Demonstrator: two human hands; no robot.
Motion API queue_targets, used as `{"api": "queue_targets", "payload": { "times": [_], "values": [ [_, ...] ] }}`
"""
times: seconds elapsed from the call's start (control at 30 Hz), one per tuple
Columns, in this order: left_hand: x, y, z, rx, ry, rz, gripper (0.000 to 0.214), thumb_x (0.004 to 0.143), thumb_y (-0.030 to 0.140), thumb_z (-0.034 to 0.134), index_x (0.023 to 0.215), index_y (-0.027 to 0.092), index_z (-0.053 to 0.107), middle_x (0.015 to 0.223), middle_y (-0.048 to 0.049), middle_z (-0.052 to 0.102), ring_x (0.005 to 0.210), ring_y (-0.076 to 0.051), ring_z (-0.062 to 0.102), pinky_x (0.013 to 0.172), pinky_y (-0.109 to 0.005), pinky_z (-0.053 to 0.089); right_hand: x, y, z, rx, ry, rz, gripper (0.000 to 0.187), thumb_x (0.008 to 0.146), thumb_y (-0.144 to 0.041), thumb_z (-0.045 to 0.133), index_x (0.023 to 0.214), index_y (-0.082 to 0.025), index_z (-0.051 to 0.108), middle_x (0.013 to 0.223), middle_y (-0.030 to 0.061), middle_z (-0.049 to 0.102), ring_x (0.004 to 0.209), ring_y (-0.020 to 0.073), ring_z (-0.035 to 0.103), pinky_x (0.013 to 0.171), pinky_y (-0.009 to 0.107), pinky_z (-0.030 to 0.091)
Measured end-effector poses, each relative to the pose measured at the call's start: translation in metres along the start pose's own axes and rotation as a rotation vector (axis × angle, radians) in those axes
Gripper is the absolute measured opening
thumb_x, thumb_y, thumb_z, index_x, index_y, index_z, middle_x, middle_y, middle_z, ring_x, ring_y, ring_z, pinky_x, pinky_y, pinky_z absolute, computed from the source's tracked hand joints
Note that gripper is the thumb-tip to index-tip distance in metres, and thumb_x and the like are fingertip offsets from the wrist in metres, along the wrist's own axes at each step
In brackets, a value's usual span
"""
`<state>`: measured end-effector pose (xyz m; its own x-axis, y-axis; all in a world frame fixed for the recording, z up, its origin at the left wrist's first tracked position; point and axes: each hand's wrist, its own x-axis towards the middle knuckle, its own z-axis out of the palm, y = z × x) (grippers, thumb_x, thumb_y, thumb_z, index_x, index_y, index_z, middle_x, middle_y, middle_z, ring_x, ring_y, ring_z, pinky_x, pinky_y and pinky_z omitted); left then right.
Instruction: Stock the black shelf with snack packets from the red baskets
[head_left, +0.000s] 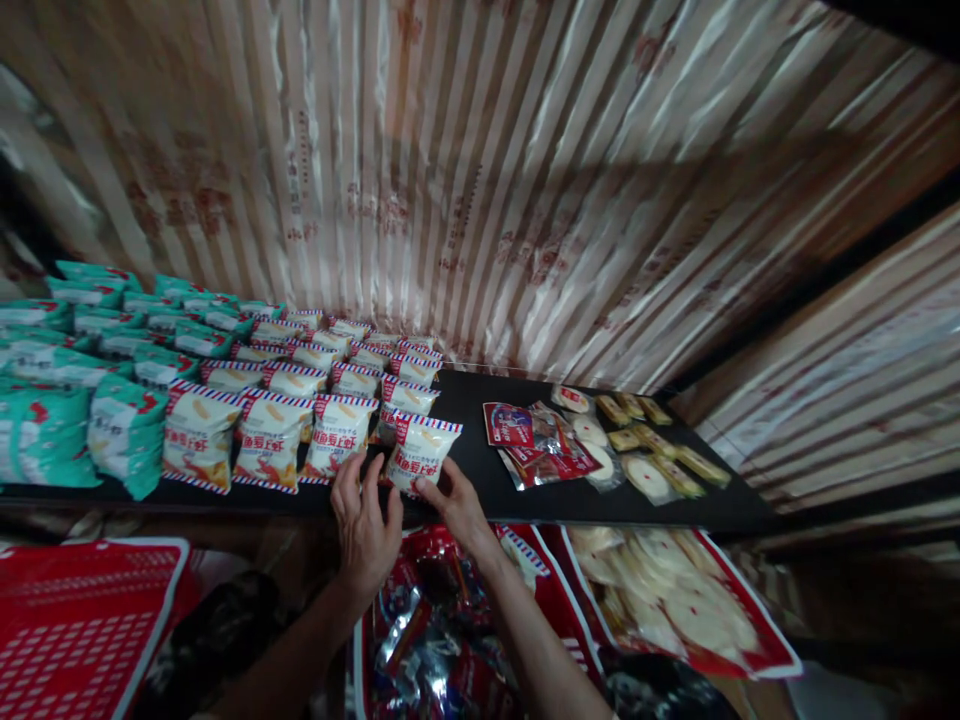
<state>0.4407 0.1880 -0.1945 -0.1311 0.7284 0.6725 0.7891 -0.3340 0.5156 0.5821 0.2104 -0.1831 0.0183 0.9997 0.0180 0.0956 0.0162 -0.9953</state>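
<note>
Head view: bag [422,450] upright at the front edge of the shelf [466,395], near mid-length.
Bag axis: long axis nearly vertical, top leaning slightly right; printed face toward the camera, striped end up.
Right hand [459,508]: thumb and fingers holding the bag's lower right side, at the shelf's front edge.
Left hand [365,525]: fingers spread beside the bag, at the shelf's front edge; contact cannot be told.
Shelf clearance: bare between bag and pouches [511,428]; matching bags [268,438] crowd leftward.
Bag lettering: large red characters; exact reading uncertain.
</note>
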Motion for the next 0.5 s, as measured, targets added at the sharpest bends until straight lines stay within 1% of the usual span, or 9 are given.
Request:
{"api": "queue_targets", "payload": {
  "times": [0.1, 0.23, 0.33, 0.4, 0.5],
  "values": [
    [0.007, -0.010, -0.007, 0.047, 0.059, -0.026, 0.043, 0.086, 0.023, 0.049, 0.127, 0.017, 0.039, 0.130, -0.0173, 0.039, 0.127, -0.031, 0.035, 0.102, -0.049, 0.032, 0.003, -0.003, 0.009, 0.076, -0.014, 0.020, 0.045, 0.070, -0.040, 0.068, 0.110, -0.021, 0.057, 0.107, 0.0052, 0.067, 0.100, 0.0238, 0.062, 0.090, 0.039, 0.048],
    [0.012, -0.024, -0.013, 0.097, 0.077, -0.085, 0.041, 0.086, 0.025, 0.048, 0.125, 0.017, 0.041, 0.133, -0.0175, 0.038, 0.129, -0.032, 0.031, 0.104, -0.051, 0.030, 0.006, -0.006, 0.017, 0.121, 0.000, -0.010, 0.050, 0.069, -0.039, 0.068, 0.114, -0.023, 0.054, 0.115, 0.0048, 0.065, 0.105, 0.0239, 0.060, 0.095, 0.040, 0.046],
    [0.011, -0.029, -0.016, 0.138, 0.045, -0.126, 0.038, 0.086, 0.023, 0.046, 0.123, 0.015, 0.045, 0.135, -0.0180, 0.036, 0.130, -0.033, 0.030, 0.103, -0.052, 0.031, 0.007, -0.004, 0.021, 0.089, 0.011, -0.038, 0.052, 0.071, -0.039, 0.066, 0.118, -0.023, 0.052, 0.117, 0.0051, 0.064, 0.106, 0.0236, 0.060, 0.095, 0.040, 0.046],
    [0.010, -0.029, -0.018, 0.151, -0.001, -0.133, 0.042, 0.086, 0.022, 0.046, 0.127, 0.016, 0.042, 0.137, -0.0180, 0.035, 0.131, -0.035, 0.029, 0.102, -0.054, 0.031, 0.008, 0.000, 0.023, 0.026, 0.027, -0.057, 0.051, 0.073, -0.040, 0.064, 0.120, -0.023, 0.052, 0.116, 0.0053, 0.064, 0.106, 0.0238, 0.059, 0.095, 0.040, 0.046],
    [0.009, -0.028, -0.020, 0.141, -0.059, -0.128, 0.050, 0.085, 0.019, 0.045, 0.134, 0.018, 0.036, 0.141, -0.0172, 0.031, 0.132, -0.035, 0.026, 0.103, -0.055, 0.030, 0.010, 0.009, 0.025, -0.117, 0.097, -0.080, 0.056, 0.074, -0.042, 0.063, 0.125, -0.023, 0.050, 0.116, 0.0066, 0.063, 0.108, 0.0248, 0.057, 0.095, 0.039, 0.045]
  ]
}}
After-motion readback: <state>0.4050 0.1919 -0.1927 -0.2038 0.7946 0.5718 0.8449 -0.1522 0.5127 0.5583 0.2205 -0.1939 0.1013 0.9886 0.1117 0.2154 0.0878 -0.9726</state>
